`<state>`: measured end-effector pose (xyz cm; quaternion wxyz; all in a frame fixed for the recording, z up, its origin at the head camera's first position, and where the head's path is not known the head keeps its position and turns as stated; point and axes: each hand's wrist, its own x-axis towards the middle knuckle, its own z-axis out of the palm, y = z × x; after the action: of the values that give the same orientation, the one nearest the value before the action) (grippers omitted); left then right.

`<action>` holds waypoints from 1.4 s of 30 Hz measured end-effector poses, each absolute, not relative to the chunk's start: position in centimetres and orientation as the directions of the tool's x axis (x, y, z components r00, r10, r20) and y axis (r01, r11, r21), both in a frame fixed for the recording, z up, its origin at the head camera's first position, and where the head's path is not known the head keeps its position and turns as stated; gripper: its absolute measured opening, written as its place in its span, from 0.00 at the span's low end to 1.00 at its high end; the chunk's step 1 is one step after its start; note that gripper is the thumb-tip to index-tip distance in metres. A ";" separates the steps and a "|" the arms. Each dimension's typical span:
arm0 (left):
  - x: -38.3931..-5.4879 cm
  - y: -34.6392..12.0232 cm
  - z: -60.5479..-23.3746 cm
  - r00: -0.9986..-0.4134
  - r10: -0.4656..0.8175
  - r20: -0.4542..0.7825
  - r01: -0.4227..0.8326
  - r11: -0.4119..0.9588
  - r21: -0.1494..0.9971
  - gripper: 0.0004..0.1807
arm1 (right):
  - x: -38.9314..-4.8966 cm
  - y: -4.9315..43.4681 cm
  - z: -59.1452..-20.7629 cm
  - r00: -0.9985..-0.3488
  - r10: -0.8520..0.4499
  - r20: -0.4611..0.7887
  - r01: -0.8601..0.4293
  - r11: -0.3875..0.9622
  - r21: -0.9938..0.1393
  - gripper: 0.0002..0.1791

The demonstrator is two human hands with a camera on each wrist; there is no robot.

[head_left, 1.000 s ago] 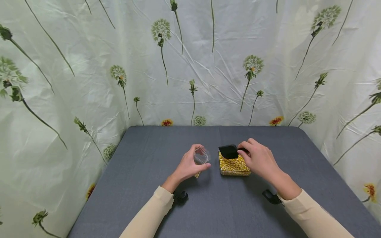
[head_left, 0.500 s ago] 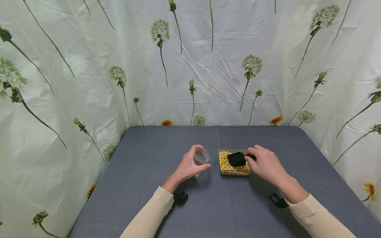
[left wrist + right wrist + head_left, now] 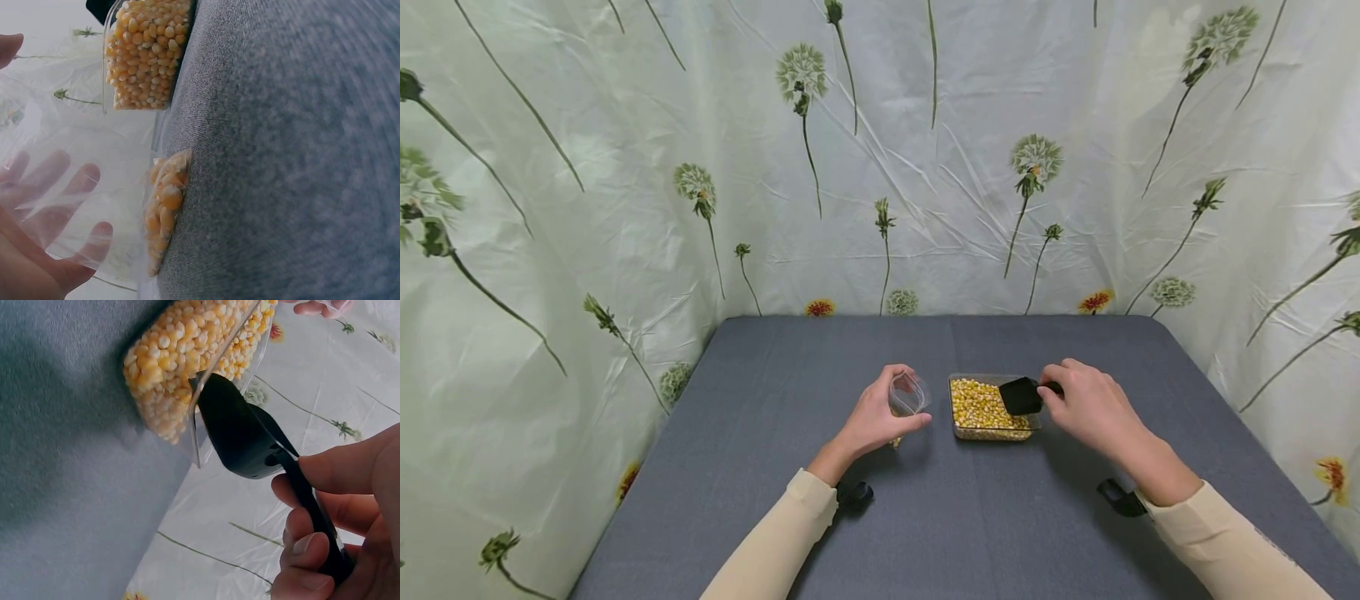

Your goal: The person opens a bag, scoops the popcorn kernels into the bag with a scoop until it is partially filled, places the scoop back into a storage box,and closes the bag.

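My left hand (image 3: 874, 412) grips a clear plastic bag (image 3: 908, 393), fingers and thumb curved round its open mouth. In the left wrist view, a small heap of corn kernels (image 3: 165, 203) fills the bag's bottom, low over the cloth. To the bag's right stands a clear rectangular container (image 3: 992, 435) full of yellow corn kernels (image 3: 979, 403). My right hand (image 3: 1088, 408) holds a black scoop (image 3: 1020, 397) by its handle (image 3: 312, 506). The scoop's tip reaches over the container's right rim, down at the kernels; its inside is hidden in the right wrist view.
A grey cloth (image 3: 925, 533) covers the table, whose far edge meets a white floral curtain (image 3: 880, 167). The curtain also hangs along the left and right sides. A black wrist device (image 3: 855, 496) sits under the left wrist, another black device (image 3: 1122, 497) under the right.
The right hand has moved right and the scoop has gone from above the container's back left down to its right side. The left hand and bag have stayed in place.
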<state>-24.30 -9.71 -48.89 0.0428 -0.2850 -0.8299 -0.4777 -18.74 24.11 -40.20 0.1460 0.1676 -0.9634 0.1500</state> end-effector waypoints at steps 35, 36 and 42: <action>-24.3 -9.7 -48.8 -0.840 0.437 0.323 0.500 0.389 0.774 0.38 | -23.2 24.9 -41.1 -0.950 -0.302 -0.080 -0.231 0.851 -0.472 0.12; -24.3 -9.8 -48.8 -0.839 0.438 0.323 0.501 0.390 0.772 0.37 | -23.3 25.1 -41.4 -0.946 -0.307 -0.101 -0.221 0.842 -0.491 0.13; -24.3 -9.9 -48.9 -0.841 0.436 0.319 0.499 0.400 0.769 0.37 | -23.6 25.7 -42.9 -0.936 -0.316 -0.157 -0.174 0.800 -0.574 0.22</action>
<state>-24.30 -9.92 -48.94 0.0332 -0.2796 -0.8359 -0.4712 -23.55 25.73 -42.86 -0.1235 0.1301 -0.9406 0.2881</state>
